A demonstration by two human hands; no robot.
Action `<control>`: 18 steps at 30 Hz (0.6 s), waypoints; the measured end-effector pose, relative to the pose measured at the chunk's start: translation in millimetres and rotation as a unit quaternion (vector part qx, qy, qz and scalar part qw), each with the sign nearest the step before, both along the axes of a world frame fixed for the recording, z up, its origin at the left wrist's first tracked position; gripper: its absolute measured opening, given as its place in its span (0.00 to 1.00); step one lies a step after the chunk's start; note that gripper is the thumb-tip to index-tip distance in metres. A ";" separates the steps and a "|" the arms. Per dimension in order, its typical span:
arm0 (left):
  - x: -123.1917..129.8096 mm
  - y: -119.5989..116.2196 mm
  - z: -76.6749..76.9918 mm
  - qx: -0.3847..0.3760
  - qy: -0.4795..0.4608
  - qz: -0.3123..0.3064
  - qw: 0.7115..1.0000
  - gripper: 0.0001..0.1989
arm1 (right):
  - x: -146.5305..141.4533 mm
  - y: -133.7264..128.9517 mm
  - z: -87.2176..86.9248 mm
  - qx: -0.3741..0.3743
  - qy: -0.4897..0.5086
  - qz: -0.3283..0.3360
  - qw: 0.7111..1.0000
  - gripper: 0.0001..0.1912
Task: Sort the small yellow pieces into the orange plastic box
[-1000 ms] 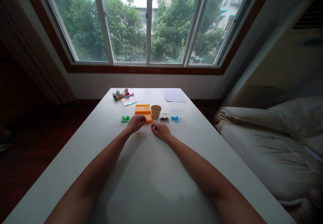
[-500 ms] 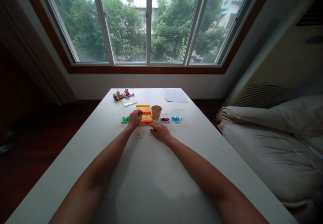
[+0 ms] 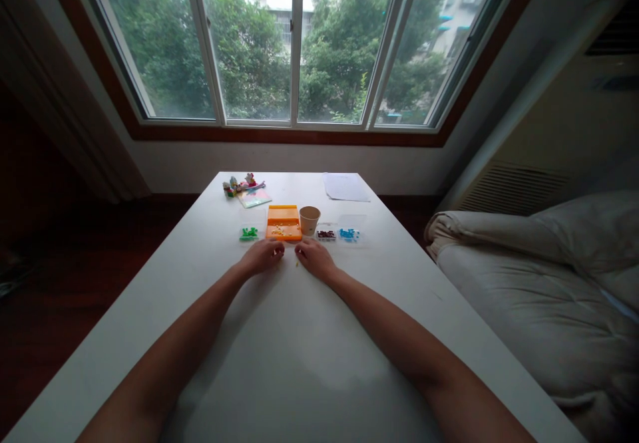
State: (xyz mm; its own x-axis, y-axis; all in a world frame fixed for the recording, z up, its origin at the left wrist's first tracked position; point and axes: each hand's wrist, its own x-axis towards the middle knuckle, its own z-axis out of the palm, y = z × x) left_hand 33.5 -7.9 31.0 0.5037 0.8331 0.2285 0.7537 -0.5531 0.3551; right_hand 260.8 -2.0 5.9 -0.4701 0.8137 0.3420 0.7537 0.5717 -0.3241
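My left hand (image 3: pixel 263 256) hovers low over the table, just in front of an orange box. Its fingers curve down with a small gap between them, and I see nothing held. Small yellow pieces on the table there are now mostly hidden by it. My right hand (image 3: pixel 314 257) rests on the table close by, its bent fingers near the box's front corner. One small yellow piece (image 3: pixel 297 263) lies beside its thumb side. The orange box (image 3: pixel 283 221) stands with its lid laid back, and several yellow bits (image 3: pixel 278 231) are in its front part.
Beside the box stands a paper cup (image 3: pixel 309 220). Clear cases hold green pieces (image 3: pixel 248 233), dark brown pieces (image 3: pixel 326 235) and blue pieces (image 3: pixel 349 234). Farther back are small figurines (image 3: pixel 243 184), a pale card (image 3: pixel 255 196) and white paper sheets (image 3: pixel 346 187) on the white table (image 3: pixel 319 363).
My left hand has come back from over the orange box to the table in front of it. My right hand's fingers, stretched toward the box before, are now more bent.
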 end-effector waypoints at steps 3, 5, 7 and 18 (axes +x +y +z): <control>-5.1 -4.7 6.7 -0.038 0.031 -0.041 0.998 0.08 | -1.5 0.6 2.2 -0.010 -0.006 -0.021 1.000 0.07; -7.5 -7.9 11.3 -0.067 0.044 -0.060 0.995 0.10 | -2.8 1.0 4.1 -0.014 -0.006 -0.028 0.999 0.07; -8.6 -10.9 15.2 -0.087 0.046 -0.076 0.992 0.11 | -5.0 1.6 5.9 -0.014 0.004 -0.037 0.999 0.08; -2.4 -12.5 15.0 -0.057 0.035 -0.090 0.994 0.08 | -31.7 29.7 12.8 -0.003 0.165 -0.064 0.984 0.12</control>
State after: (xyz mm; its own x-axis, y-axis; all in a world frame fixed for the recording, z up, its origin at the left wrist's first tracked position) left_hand 31.0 -20.4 46.0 0.6584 0.7464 0.0969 0.6710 -0.6404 0.3739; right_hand 229.0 27.7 18.7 -0.2276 0.8618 0.4532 0.6727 0.4757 -0.5667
